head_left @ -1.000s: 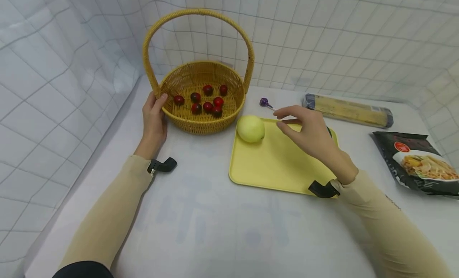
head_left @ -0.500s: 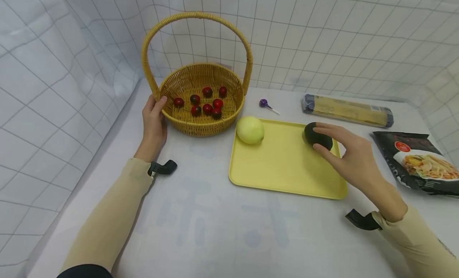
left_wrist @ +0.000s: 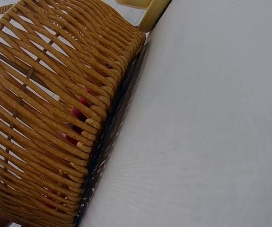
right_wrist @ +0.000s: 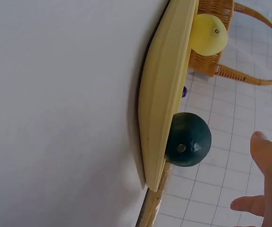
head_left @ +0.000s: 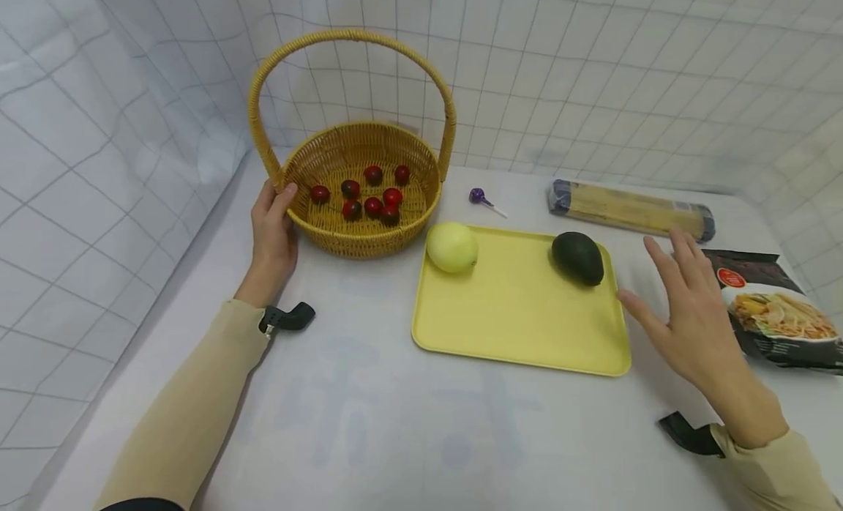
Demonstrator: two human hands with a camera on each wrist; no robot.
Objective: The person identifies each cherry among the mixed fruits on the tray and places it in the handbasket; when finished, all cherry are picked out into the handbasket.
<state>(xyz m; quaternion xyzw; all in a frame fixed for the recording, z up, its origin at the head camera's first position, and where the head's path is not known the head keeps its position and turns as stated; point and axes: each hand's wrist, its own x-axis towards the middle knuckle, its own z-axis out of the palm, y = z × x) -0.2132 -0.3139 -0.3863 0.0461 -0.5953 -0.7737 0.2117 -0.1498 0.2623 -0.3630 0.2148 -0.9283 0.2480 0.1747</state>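
Observation:
My left hand [head_left: 273, 229] grips the left side of a yellow wicker basket [head_left: 362, 246], its thumb over the rim by the handle's foot. Several dark red cherry-like fruits [head_left: 372, 207] lie inside. To the basket's right is a yellow tray [head_left: 507, 317], carrying a pale yellow-green round fruit [head_left: 452, 247] at its back left corner and a dark green avocado [head_left: 577, 258] at its back right. Just right of the tray, my right hand [head_left: 691, 321] hangs with its fingers spread, holding nothing and apart from the avocado. In the left wrist view, the basket's woven wall [left_wrist: 46, 94] hides most of that hand.
A purple lollipop [head_left: 478, 196] lies behind the tray. Farther right is a long wrapped yellowish pack [head_left: 632, 207], and a black food packet [head_left: 780, 313] lies beyond my right hand. Grid-patterned white sheeting [head_left: 527, 79] stands behind and at both sides.
My right hand has moved right, from over the tray, past the avocado, to beyond the tray's right edge, and its fingers have spread. My left hand still holds the basket.

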